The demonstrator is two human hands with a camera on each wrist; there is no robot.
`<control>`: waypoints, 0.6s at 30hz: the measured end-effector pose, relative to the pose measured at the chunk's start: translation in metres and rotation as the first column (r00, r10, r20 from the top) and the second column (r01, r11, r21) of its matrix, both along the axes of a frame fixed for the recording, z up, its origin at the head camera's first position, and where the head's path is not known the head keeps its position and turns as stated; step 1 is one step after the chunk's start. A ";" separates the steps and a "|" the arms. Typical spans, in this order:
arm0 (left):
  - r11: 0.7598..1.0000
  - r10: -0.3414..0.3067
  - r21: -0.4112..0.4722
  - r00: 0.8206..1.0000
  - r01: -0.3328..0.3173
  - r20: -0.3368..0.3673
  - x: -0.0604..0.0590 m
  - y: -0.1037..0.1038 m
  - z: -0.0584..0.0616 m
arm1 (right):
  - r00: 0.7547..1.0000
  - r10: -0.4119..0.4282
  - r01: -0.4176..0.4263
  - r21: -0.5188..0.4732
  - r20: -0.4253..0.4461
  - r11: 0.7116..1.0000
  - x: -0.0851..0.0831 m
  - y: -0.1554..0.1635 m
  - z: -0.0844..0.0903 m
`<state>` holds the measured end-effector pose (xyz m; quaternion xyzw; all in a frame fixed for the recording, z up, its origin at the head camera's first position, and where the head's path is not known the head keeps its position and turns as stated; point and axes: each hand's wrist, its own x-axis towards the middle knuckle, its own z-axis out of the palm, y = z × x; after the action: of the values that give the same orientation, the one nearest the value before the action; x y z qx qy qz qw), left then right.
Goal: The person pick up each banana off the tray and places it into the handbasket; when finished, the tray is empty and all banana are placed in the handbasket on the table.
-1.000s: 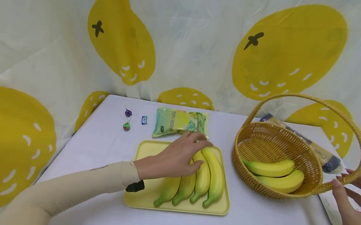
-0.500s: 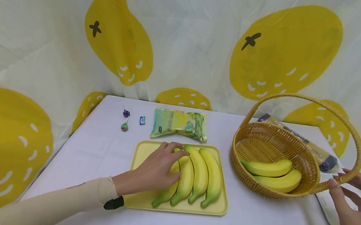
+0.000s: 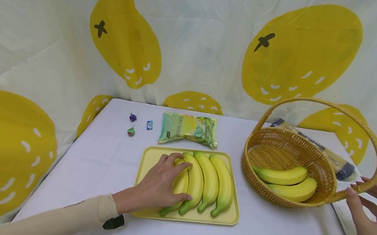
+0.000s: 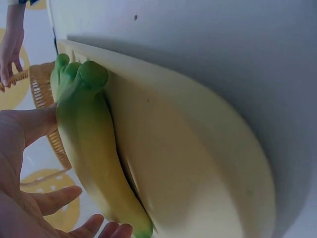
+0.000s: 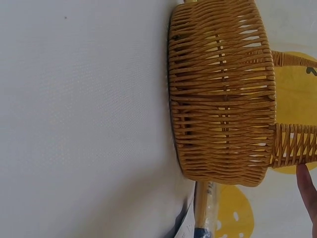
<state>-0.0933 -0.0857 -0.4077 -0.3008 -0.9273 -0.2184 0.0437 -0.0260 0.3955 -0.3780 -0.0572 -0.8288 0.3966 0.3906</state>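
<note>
A: Lemon-print cloth behind, white table [image 3: 265, 234] in front. Yellow tray [image 3: 152, 159] at centre, four bananas side by side on it.

B: Left hand [image 3: 159, 187]?

A: Fingers curling over the leftmost banana [image 3: 180, 183], thumb at its near side. Grasp looks about half closed; nothing lifted.

B: Right hand [image 3: 367, 216]?

A: At the wicker basket [image 3: 282, 147], thumb and fingers pinching the handle base. Two bananas lie inside.

B: Advice?

A: Wrap the fruit mid-length, roll it off its neighbour before raising, so the others stay put. Keep the basket steadied.
</note>
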 end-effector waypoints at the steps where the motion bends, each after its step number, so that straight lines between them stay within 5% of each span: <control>1: 1.000 0.002 -0.002 1.000 -0.002 -0.004 0.001 -0.001 -0.001 | 1.000 0.002 -0.002 -0.004 0.000 1.000 0.000 0.000 0.000; 18: 0.999 0.040 -0.001 0.998 -0.040 0.047 0.005 -0.030 0.001 | 1.000 -0.008 0.008 0.013 0.006 1.000 0.000 -0.004 0.002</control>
<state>-0.0886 -0.1157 -0.4069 -0.2771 -0.9338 -0.2247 0.0261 -0.0260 0.3919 -0.3761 -0.0593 -0.8323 0.3892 0.3901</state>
